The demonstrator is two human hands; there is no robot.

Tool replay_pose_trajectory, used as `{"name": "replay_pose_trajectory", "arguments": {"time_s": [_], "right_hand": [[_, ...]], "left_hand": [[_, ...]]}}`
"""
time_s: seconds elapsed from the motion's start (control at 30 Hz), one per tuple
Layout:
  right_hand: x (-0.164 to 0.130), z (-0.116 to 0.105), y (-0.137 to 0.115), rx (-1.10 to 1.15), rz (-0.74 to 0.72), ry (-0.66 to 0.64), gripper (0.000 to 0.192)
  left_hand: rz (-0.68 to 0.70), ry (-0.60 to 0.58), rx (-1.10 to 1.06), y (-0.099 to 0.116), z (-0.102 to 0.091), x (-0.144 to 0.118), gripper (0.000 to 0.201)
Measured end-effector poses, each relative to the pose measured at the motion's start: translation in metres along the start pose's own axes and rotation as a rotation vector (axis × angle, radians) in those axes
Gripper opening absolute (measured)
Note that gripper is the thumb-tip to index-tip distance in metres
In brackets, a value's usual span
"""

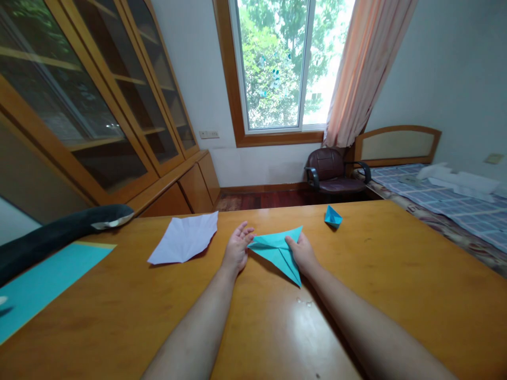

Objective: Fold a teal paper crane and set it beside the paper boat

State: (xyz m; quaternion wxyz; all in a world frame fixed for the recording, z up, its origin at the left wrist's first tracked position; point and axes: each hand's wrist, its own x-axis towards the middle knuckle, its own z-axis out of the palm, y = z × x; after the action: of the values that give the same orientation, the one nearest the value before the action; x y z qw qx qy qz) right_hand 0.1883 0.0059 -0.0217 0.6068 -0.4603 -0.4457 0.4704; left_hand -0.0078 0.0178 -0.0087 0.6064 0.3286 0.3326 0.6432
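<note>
— Where's the paper?

— I see the teal folded paper [279, 253] lying flat mid-table, a pointed kite shape. My right hand [303, 252] pinches its right edge, fingers closed on it. My left hand [237, 247] rests open beside its left tip, gripping nothing.

— Which step?

— Mid-fold, I judge. The next crease needs the left fingers pressing the flap down. Further out: a small teal folded piece [333, 216], a creased white sheet [185, 238], a flat teal sheet [43, 282].

text: none readable | labels: none | numbers: none | signs: none
</note>
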Motion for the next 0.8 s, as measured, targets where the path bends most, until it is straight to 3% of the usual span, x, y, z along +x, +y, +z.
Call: {"name": "replay_pose_trajectory", "arguments": {"time_s": [0.13, 0.27, 0.47, 0.67, 0.8], "right_hand": [[0.008, -0.006, 0.004, 0.062, 0.024, 0.018, 0.036], [0.012, -0.012, 0.004, 0.113, 0.088, 0.017, 0.036], [0.006, -0.014, -0.005, 0.305, 0.24, -0.141, 0.035], [-0.005, -0.011, -0.017, 0.303, 0.32, -0.301, 0.034], [-0.007, -0.01, -0.019, 0.27, 0.298, -0.389, 0.036]], "left_hand": [[-0.049, -0.082, 0.06, 0.0, 0.002, -0.005, 0.072], [-0.085, -0.162, 0.152, -0.001, 0.002, -0.008, 0.062], [-0.194, -0.223, 0.293, -0.002, 0.001, -0.011, 0.051], [-0.19, -0.33, 0.309, -0.005, 0.007, -0.014, 0.054], [-0.204, -0.382, 0.344, -0.005, 0.015, -0.018, 0.06]]}}
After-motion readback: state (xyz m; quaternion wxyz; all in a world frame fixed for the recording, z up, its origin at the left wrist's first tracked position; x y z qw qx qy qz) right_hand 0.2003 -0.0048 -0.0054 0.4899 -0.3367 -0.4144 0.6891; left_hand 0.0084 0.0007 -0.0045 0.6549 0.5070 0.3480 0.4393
